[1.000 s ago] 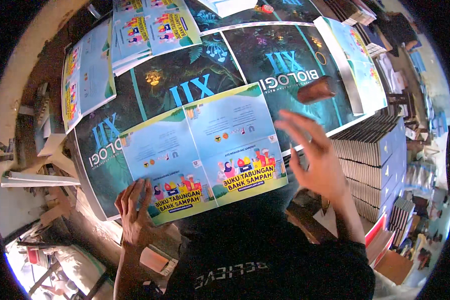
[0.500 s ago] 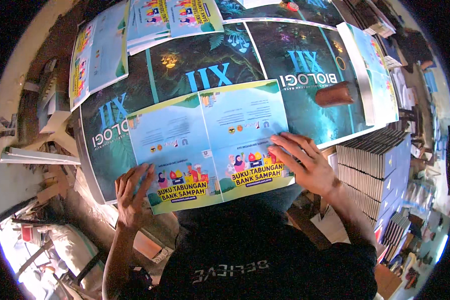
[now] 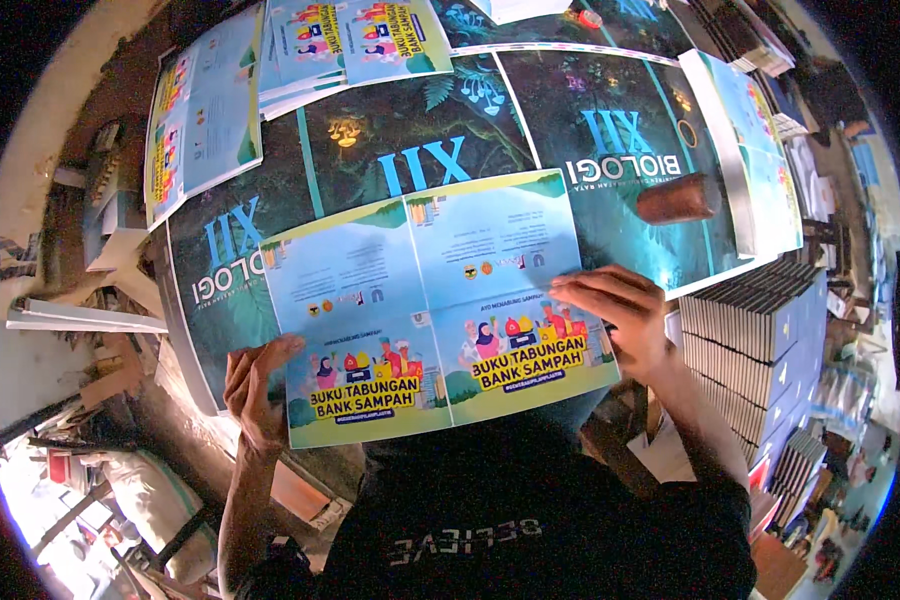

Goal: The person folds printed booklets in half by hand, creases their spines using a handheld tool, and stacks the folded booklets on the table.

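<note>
A light-blue printed cover sheet (image 3: 345, 265), with colourful cartoon figures and four panels, lies spread in front of me. My left hand (image 3: 258, 392) grips its left edge, thumb on top and fingers curled behind. At the right edge, my right hand (image 3: 620, 312) pinches the sheet, its fingertips resting on the printed side. The near edge of the sheet sticks out past the table toward my dark shirt. Beneath it are large dark-teal printed sheets (image 3: 530, 120) that cover the table.
Similar blue sheets lie in a left stack (image 3: 210, 125), a far stack (image 3: 395, 45) and a thick right stack (image 3: 745, 150). A brown cylinder-like piece (image 3: 678, 198) and a rubber band (image 3: 687, 133) rest on the teal sheets. Tall book piles (image 3: 735, 330) stand beside the table's right edge.
The sheet's near part has come up and toward me, and now looks slightly larger. My hands have gone from lying flatter on it to gripping its side edges.
</note>
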### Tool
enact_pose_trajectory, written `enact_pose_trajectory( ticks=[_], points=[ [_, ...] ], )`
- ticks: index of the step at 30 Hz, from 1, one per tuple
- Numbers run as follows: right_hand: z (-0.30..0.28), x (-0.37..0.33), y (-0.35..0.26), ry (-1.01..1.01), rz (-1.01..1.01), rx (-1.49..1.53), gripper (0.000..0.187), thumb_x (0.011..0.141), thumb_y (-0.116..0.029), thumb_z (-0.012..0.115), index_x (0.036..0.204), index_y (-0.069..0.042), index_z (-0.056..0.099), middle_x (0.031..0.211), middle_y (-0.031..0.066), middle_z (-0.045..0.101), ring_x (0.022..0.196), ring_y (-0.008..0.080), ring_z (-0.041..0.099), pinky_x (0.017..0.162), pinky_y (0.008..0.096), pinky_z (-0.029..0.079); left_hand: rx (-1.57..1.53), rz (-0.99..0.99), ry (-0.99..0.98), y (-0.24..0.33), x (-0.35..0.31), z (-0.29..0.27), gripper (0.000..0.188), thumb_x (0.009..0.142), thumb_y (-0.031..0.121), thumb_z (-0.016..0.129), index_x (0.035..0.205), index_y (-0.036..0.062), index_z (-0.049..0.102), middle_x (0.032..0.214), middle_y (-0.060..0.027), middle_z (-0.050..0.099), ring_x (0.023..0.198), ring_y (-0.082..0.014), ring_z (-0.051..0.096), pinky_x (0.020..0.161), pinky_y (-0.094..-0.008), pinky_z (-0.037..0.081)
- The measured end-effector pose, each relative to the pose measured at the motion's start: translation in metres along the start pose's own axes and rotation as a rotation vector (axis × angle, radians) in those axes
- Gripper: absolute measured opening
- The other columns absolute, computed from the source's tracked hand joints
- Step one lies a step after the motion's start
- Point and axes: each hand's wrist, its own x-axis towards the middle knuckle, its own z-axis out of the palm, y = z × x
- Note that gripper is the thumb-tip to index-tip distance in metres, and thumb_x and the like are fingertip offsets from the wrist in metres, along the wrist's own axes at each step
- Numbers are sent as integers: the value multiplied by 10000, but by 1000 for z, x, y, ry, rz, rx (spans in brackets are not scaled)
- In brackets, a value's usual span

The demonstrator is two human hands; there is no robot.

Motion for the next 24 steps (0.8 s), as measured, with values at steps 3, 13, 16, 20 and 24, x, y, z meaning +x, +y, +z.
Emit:
enact_pose_trajectory(
  ticks=[3, 13, 16, 20, 24],
  points=[
    [-7, 11, -4, -27, 38, 80, 461, 652, -239, 736, 1089, -99, 697, 1049, 83, 703, 895, 276, 686, 771, 361, 558, -102, -16, 0, 0, 6, -3, 317, 796, 194, 687, 1059, 19, 675, 978, -92, 728, 859, -244, 654, 798, -370, 494],
    [-17, 56, -6, -25, 389, 111, 462, 782, -287, 823, 1076, 9, 623, 872, 87, 727, 740, 113, 689, 640, 248, 539, -72, -283, -177, 10, 64, -23, 486, 743, 226, 825, 1111, 23, 582, 831, -100, 723, 744, -175, 701, 659, -283, 506],
    [-17, 73, 4, -48, 548, 199, 676, 732, -454, 826, 1118, 31, 556, 917, 144, 733, 834, 247, 731, 744, 338, 572, -245, -370, -240, 14, 96, -11, 487, 768, 229, 823, 1102, -3, 555, 826, -118, 731, 692, -170, 708, 562, -255, 500],
    [-15, 93, 6, -118, 605, 285, 650, 697, -455, 838, 1088, 15, 617, 961, 172, 723, 865, 259, 725, 787, 363, 569, -345, -548, -294, -1, 97, -10, 579, 770, 254, 830, 1173, 13, 490, 806, -143, 726, 664, -201, 713, 565, -275, 518],
    [-15, 100, 11, -196, 629, 116, 628, 665, -449, 844, 1065, -3, 657, 963, 169, 720, 868, 301, 713, 828, 386, 555, -249, -695, -420, 10, 111, -16, 832, 719, 257, 856, 1355, 26, 373, 913, -178, 717, 811, -280, 716, 710, -376, 551]
  ],
)
